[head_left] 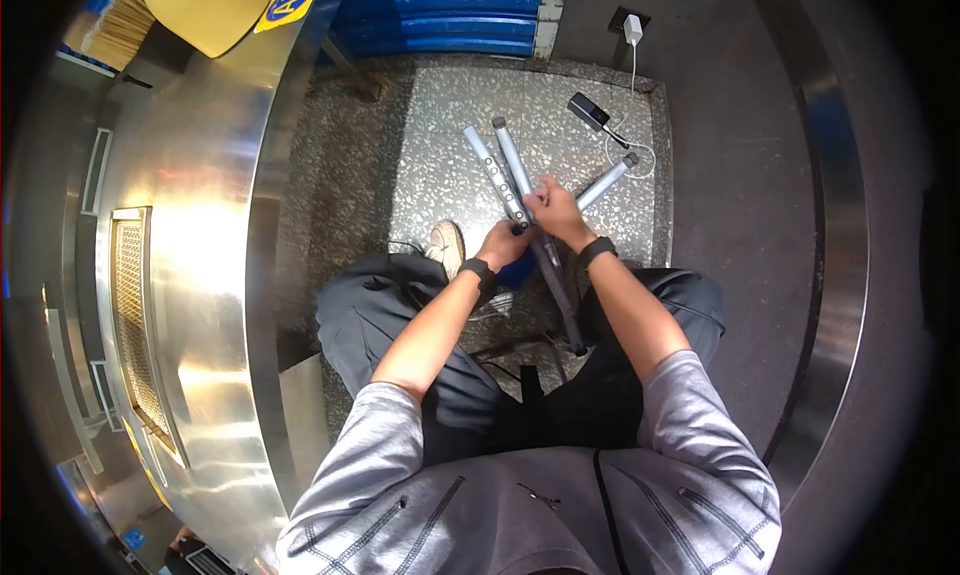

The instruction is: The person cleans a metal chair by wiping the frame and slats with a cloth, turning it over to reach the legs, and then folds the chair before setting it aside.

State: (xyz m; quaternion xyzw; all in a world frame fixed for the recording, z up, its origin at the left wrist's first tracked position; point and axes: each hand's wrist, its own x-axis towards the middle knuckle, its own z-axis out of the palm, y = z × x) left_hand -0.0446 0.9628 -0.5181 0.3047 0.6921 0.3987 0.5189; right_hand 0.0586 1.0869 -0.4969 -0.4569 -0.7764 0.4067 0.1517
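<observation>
Between my knees stands a frame of grey metal tubes (512,160) with dark end caps, its tubes spreading apart toward the top. My left hand (502,245) is closed round the lower end of a tube with a row of round holes (491,170). My right hand (556,213) is at the middle tube, fingers bent against it; whether they grip it or something small is unclear. Another tube (608,181) slants out to the right behind my right hand. A darker bar (561,293) runs down toward me below the hands. Something blue (516,273) shows beneath my left hand.
A stainless steel counter (215,235) runs along the left, with a yellow seat-like object (208,10) at its top. A black device (588,110) with a white cable lies on the speckled floor (440,100). A white charger (632,30) sits in the right wall's socket.
</observation>
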